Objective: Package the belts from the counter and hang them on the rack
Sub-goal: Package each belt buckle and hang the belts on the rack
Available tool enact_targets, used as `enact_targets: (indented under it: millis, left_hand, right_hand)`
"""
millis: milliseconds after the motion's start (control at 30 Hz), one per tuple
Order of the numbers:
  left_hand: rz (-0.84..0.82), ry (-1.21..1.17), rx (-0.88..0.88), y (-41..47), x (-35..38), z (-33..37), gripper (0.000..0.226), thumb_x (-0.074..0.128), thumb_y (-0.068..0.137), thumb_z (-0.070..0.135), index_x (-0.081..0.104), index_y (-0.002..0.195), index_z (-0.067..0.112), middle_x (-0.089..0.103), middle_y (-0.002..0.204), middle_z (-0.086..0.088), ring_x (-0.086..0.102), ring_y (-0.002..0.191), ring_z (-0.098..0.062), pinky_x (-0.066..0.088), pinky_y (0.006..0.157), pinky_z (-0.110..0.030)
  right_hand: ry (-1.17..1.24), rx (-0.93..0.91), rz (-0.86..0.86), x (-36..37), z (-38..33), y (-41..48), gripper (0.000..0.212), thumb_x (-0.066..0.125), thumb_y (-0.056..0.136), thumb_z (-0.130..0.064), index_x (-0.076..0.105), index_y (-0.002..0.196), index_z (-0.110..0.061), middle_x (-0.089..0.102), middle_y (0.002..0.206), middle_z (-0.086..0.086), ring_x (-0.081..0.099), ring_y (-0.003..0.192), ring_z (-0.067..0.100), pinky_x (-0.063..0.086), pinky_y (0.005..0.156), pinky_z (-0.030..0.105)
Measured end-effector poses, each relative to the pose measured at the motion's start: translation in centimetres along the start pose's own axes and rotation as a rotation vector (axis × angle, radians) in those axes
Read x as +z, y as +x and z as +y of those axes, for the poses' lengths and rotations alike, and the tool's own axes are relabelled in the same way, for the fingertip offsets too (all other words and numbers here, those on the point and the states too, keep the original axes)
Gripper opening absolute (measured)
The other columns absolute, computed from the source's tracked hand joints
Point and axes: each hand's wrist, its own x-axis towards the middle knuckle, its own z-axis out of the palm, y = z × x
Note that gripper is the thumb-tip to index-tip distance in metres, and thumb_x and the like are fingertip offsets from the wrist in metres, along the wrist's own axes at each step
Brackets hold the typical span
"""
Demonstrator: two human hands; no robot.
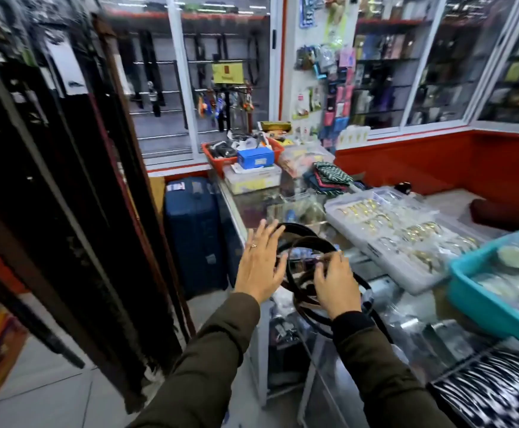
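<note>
A dark belt [302, 235] is coiled in loose loops above the near end of the glass counter [246, 208]. My right hand [337, 284] grips the coil from the right, fingers curled over the loops. My left hand [259, 264] is flat with spread fingers and rests against the coil's left side; it wears a ring. A rack of long dark belts [66, 211] hangs on the left, close to my left arm. Motion blur hides the belt's buckle.
On the counter lie a clear tray of gold buckles [391, 233], a teal tray [480, 291], folded cloths [329, 177] and a red basket [218, 159] with a blue box [255, 158]. A blue suitcase [195, 233] stands on the floor beside the counter. Glass cabinets line the back.
</note>
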Motion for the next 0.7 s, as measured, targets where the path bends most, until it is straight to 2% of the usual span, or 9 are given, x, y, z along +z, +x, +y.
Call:
enact_targets:
  millis: [100, 200, 267, 333, 400, 467, 533, 633, 700]
  left_hand:
    - [-0.264, -0.111, 0.042, 0.0, 2.2, 1.6, 0.051, 0.039, 0.108, 0.035, 0.035, 0.156, 0.019, 0.039, 0.163, -0.004, 0.025, 0.157, -0.023, 0.017, 0.130, -0.041]
    - [-0.463, -0.099, 0.096, 0.1, 4.1, 3.5, 0.048, 0.042, 0.107, 0.039, 0.046, 0.150, 0.018, 0.054, 0.151, -0.007, 0.046, 0.143, -0.027, 0.036, 0.120, -0.041]
    - [-0.540, -0.048, 0.128, 0.4, 4.5, 4.2, 0.052, 0.047, 0.103, 0.045, 0.050, 0.148, 0.018, 0.061, 0.144, -0.008, 0.055, 0.134, -0.030, 0.046, 0.111, -0.044]
    - [-0.611, 0.002, 0.167, 0.6, 5.0, 4.8, 0.059, 0.055, 0.099, 0.050, 0.048, 0.149, 0.019, 0.064, 0.141, -0.008, 0.059, 0.128, -0.030, 0.052, 0.104, -0.044]
    - [-0.654, 0.042, 0.195, 0.7, 5.1, 5.0, 0.061, 0.062, 0.095, 0.045, 0.048, 0.149, 0.020, 0.064, 0.140, -0.007, 0.060, 0.126, -0.030, 0.053, 0.102, -0.042]
    - [-0.679, 0.085, 0.207, 1.0, 5.3, 5.2, 0.051, 0.062, 0.096, 0.037, 0.053, 0.144, 0.022, 0.066, 0.136, -0.009, 0.060, 0.125, -0.032, 0.053, 0.099, -0.043]
    - [-0.673, 0.094, 0.202, 1.0, 5.5, 5.5, 0.040, 0.057, 0.100, 0.029, 0.058, 0.140, 0.022, 0.067, 0.133, -0.012, 0.061, 0.122, -0.036, 0.053, 0.096, -0.044]
    - [-0.592, 0.086, 0.180, 0.7, 5.4, 5.8, 0.037, 0.051, 0.103, 0.025, 0.058, 0.139, 0.023, 0.069, 0.128, -0.013, 0.063, 0.119, -0.038, 0.054, 0.094, -0.046]
    - [-0.523, 0.037, 0.147, 0.5, 5.2, 5.8, 0.036, 0.051, 0.102, 0.025, 0.061, 0.137, 0.023, 0.071, 0.125, -0.014, 0.065, 0.116, -0.039, 0.055, 0.094, -0.046]
  right_hand:
    - [-0.026, 0.289, -0.186, -1.4, 2.8, 0.9, 0.034, 0.050, 0.096, -0.028, 0.067, 0.104, 0.000, 0.070, 0.113, 0.024, 0.064, 0.108, 0.040, 0.043, 0.077, 0.036]
    - [-0.054, 0.412, -0.335, -2.3, 4.8, 1.2, 0.036, 0.053, 0.091, -0.020, 0.068, 0.118, 0.000, 0.068, 0.125, 0.024, 0.062, 0.120, 0.038, 0.050, 0.092, 0.037]
    - [-0.033, 0.461, -0.411, -2.1, 5.4, 1.1, 0.038, 0.054, 0.090, -0.013, 0.065, 0.125, -0.003, 0.072, 0.120, 0.022, 0.069, 0.112, 0.035, 0.055, 0.088, 0.037]
    - [0.027, 0.525, -0.450, -1.7, 6.4, 1.3, 0.045, 0.056, 0.090, -0.009, 0.057, 0.134, 0.000, 0.071, 0.120, 0.024, 0.070, 0.105, 0.034, 0.059, 0.087, 0.039]
    - [0.043, 0.560, -0.470, -0.9, 6.8, 1.3, 0.061, 0.060, 0.088, -0.005, 0.041, 0.145, 0.005, 0.060, 0.136, 0.027, 0.066, 0.097, 0.039, 0.058, 0.091, 0.044]
    - [0.227, 0.610, -0.469, -0.6, 6.8, 1.2, 0.064, 0.054, 0.089, 0.004, 0.034, 0.150, 0.003, 0.057, 0.137, 0.030, 0.064, 0.058, 0.029, 0.063, 0.064, 0.042]
    - [0.424, 0.686, -0.419, -0.4, 6.8, 1.1, 0.057, 0.047, 0.095, 0.005, 0.036, 0.151, 0.003, 0.061, 0.127, 0.031, 0.060, 0.040, 0.021, 0.057, 0.042, 0.032]
    - [0.654, 0.763, -0.404, -0.7, 6.2, 0.8, 0.040, 0.034, 0.105, -0.002, 0.041, 0.144, 0.008, 0.065, 0.113, 0.033, 0.068, 0.044, 0.026, 0.052, 0.033, 0.028]
    - [0.746, 0.756, -0.404, -1.2, 5.5, 0.7, 0.036, 0.040, 0.101, 0.007, 0.044, 0.136, 0.013, 0.064, 0.112, 0.035, 0.070, 0.056, 0.033, 0.055, 0.036, 0.030]
